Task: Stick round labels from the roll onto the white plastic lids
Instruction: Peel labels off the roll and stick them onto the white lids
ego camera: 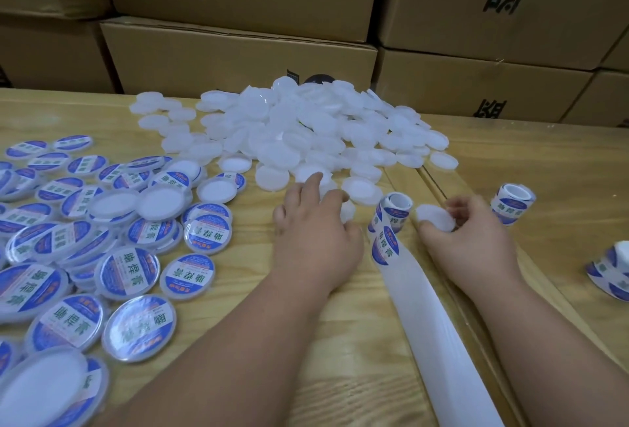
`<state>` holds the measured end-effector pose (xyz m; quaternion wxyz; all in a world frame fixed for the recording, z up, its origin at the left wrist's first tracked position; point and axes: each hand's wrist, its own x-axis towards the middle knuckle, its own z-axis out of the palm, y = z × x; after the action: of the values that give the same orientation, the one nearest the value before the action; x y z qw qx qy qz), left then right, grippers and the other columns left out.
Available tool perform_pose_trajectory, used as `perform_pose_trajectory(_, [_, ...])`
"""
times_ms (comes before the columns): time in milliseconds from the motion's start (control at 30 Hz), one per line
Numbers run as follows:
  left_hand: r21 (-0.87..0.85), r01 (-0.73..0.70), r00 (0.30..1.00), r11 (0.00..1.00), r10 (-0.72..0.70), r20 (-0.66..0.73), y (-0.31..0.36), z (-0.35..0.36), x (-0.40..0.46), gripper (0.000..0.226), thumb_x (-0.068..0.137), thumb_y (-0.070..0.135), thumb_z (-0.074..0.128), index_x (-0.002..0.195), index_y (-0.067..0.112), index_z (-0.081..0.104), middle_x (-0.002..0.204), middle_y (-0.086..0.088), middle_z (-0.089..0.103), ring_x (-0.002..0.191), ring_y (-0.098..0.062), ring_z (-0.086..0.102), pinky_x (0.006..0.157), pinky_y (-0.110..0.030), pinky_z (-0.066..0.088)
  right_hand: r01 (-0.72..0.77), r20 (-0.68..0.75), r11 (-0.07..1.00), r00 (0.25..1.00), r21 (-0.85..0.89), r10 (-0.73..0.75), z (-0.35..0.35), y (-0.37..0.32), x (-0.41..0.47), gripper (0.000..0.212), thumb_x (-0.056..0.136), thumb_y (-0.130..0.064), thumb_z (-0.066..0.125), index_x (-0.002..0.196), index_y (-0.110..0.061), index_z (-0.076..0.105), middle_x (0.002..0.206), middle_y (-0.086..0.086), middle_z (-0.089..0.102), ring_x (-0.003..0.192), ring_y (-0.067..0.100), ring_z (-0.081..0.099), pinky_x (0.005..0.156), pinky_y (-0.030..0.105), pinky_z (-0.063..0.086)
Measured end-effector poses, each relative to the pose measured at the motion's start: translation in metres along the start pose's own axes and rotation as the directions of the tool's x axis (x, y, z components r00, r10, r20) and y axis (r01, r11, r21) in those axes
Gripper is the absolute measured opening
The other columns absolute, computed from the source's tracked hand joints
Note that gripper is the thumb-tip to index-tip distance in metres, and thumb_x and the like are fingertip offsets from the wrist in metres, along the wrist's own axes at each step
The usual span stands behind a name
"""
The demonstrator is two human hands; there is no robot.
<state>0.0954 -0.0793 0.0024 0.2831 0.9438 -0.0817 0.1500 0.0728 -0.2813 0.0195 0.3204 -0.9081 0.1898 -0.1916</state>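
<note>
Done lids (136,256) lie spread far left, labels up, out of my way, with the blank pile (299,127) heaped centre-back within reach. My left hand (316,239) rests at the pile's near edge, fingers loosely spread over a blank there, touching rather than gripping as far as I can tell. Just right stands the roll (391,215), its spent liner (429,317) trailing toward me, and beside it my right hand (473,242) pinches a blank lid (435,217) between thumb and curled fingers, held near the roll, I judge, for labelling.
</note>
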Motion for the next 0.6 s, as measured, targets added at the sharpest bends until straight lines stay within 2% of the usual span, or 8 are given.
perform_pose_trajectory(100, [-0.41,0.048,0.998,0.911,-0.029,0.052,-0.002,-0.015,-0.007,0.03,0.093,0.035,0.059,0.123,0.034,0.062,0.138,0.015,0.052,0.125,-0.002,0.047,0.099,-0.022,0.036,0.081,-0.104,0.944,0.993,0.321,-0.049,-0.012,-0.02,-0.006,0.048,0.065,-0.049,0.069,0.109,-0.04,0.052,0.103,-0.022,0.06,0.1,-0.002,0.059,0.077,0.02,0.045])
perform_pose_trajectory(133, [-0.592,0.13,0.99,0.795,-0.073,0.12,-0.003,-0.022,-0.011,0.025,0.093,0.039,0.06,0.117,0.034,0.065,0.123,0.016,0.064,0.104,0.003,0.061,0.085,-0.02,0.045,0.167,-0.111,0.912,0.985,0.375,-0.134,-0.016,-0.03,-0.01,0.048,0.064,-0.051,0.069,0.108,-0.043,0.053,0.106,-0.021,0.062,0.103,-0.005,0.059,0.079,0.016,0.042])
perform_pose_trajectory(200, [-0.835,0.281,0.96,0.474,-0.127,0.251,-0.003,-0.035,-0.019,0.028,0.089,0.047,0.06,0.109,0.029,0.069,0.099,0.007,0.075,0.07,-0.009,0.069,0.057,-0.021,0.045,0.346,-0.015,0.845,0.928,0.407,-0.373,-0.018,-0.051,-0.021,0.047,0.065,-0.048,0.07,0.109,-0.049,0.054,0.113,-0.022,0.064,0.112,-0.003,0.058,0.089,0.013,0.041])
perform_pose_trajectory(267, [-0.891,0.305,0.952,0.337,-0.119,0.282,-0.007,-0.043,-0.025,0.036,0.083,0.051,0.066,0.106,0.024,0.071,0.084,0.0,0.075,0.059,-0.019,0.064,0.043,-0.023,0.041,0.479,0.14,0.79,0.815,0.383,-0.562,-0.013,-0.067,-0.035,0.049,0.068,-0.046,0.072,0.113,-0.05,0.055,0.119,-0.025,0.061,0.12,-0.002,0.055,0.091,0.008,0.04])
perform_pose_trajectory(333, [-0.874,0.292,0.956,0.388,-0.086,0.281,-0.007,-0.049,-0.028,0.019,0.085,0.046,0.073,0.092,0.029,0.075,0.068,-0.002,0.07,0.049,-0.017,0.056,0.041,-0.021,0.039,0.512,0.21,0.768,0.761,0.385,-0.613,-0.005,-0.072,-0.048,0.048,0.071,-0.045,0.074,0.116,-0.049,0.058,0.122,-0.03,0.057,0.124,-0.002,0.052,0.092,0.005,0.04])
perform_pose_trajectory(433, [-0.838,0.307,0.951,0.451,-0.125,0.282,-0.012,-0.052,-0.035,0.014,0.088,0.036,0.076,0.074,0.032,0.074,0.062,-0.001,0.07,0.043,-0.01,0.052,0.043,-0.018,0.04,0.475,0.078,0.767,0.828,0.431,-0.556,0.0,-0.06,-0.058,0.036,0.077,-0.042,0.072,0.111,-0.038,0.063,0.12,-0.023,0.06,0.119,0.004,0.055,0.093,0.01,0.041])
perform_pose_trajectory(533, [-0.846,0.271,0.957,0.46,-0.223,0.185,-0.02,-0.05,-0.043,0.02,0.072,0.05,0.074,0.067,0.032,0.068,0.07,0.002,0.069,0.053,-0.013,0.052,0.052,-0.022,0.042,0.322,-0.024,0.819,0.935,0.474,-0.354,-0.005,-0.047,-0.052,0.027,0.078,-0.052,0.063,0.094,-0.031,0.064,0.093,-0.009,0.065,0.081,0.005,0.06,0.071,0.019,0.046])
perform_pose_trajectory(600, [-0.848,0.224,0.966,0.48,-0.224,0.129,-0.019,-0.049,-0.042,0.016,0.069,0.048,0.072,0.064,0.035,0.064,0.071,0.006,0.065,0.06,-0.012,0.054,0.056,-0.023,0.041,0.223,0.035,0.866,0.963,0.448,-0.267,-0.008,-0.041,-0.044,0.038,0.076,-0.062,0.061,0.083,-0.025,0.062,0.071,-0.007,0.06,0.058,0.002,0.05,0.054,0.014,0.04])
